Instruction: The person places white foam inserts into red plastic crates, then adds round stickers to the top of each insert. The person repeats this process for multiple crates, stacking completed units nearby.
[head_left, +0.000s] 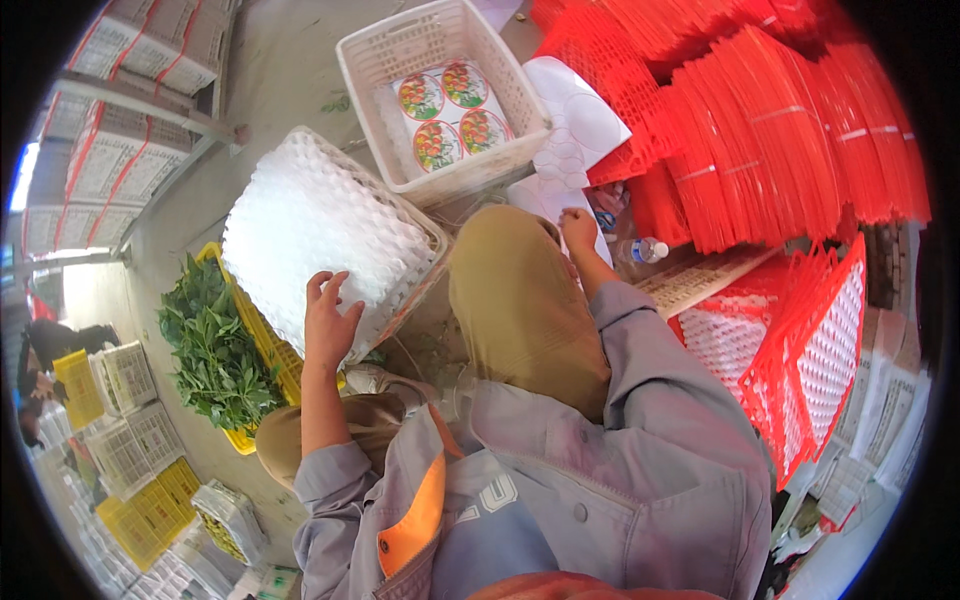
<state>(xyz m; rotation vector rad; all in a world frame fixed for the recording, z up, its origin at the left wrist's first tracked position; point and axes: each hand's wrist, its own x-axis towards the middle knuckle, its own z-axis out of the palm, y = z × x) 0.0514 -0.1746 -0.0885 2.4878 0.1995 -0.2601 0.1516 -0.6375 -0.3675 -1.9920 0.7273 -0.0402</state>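
Note:
My left hand (328, 315) is held with its fingers apart over the near edge of a stack of white foam netting (322, 225); whether it touches the foam is unclear. That stack fills and rises above a white plastic crate (431, 251). Beside my raised knee, my right hand (579, 232) has curled fingers and lies against white paper sheets (551, 196). Its fingertips are partly hidden, so a grip on the paper cannot be made out. Ahead stands another white crate (525, 146) containing a sheet with several round fruit-printed labels (454, 112).
Bundled red plastic netting (750, 142) is piled at the right, with a clear bottle (641, 250) nearby. Red-edged foam-lined pieces (802, 367) stand closer to me. At left are a yellow crate (251, 330) of green leaves (214, 337) and strapped cartons (124, 150) on a metal rack.

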